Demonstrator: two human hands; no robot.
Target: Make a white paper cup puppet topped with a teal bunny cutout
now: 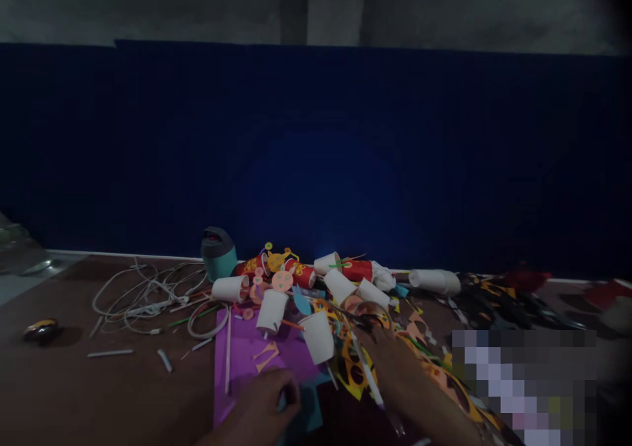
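My left hand (264,400) rests low at the near edge of the brown table (74,393), fingers curled down onto the purple sheet of paper (247,357) and a blue paper piece (309,406) beside it; in this dim light I cannot tell whether it pinches anything or only presses. My right hand (390,360) reaches forward over the orange and yellow cut-out paper shapes (355,373), with a thin white stick (368,380) lying along my fingers, seemingly held loosely, and its fingertips are just beside the nearest white paper cup (318,336), which lies tipped on the purple sheet. To handle this well, I judge I should keep the left hand flat to pin the paper, and move the right slowly so that the stick does not knock the light cups over or snag the scraps. Counting what I can make out: about seven white paper cups lying in the heap, counting the long one (434,280) off to the right, which may be two nested; two or three red printed cups (358,269) behind them; one teal and grey cylindrical holder (218,253) standing at the back; one tangle of white cable (148,291) to the left; one small dark and yellow object (40,329) alone near the left edge; and a few short white stick pieces (111,353) scattered on the bare wood.
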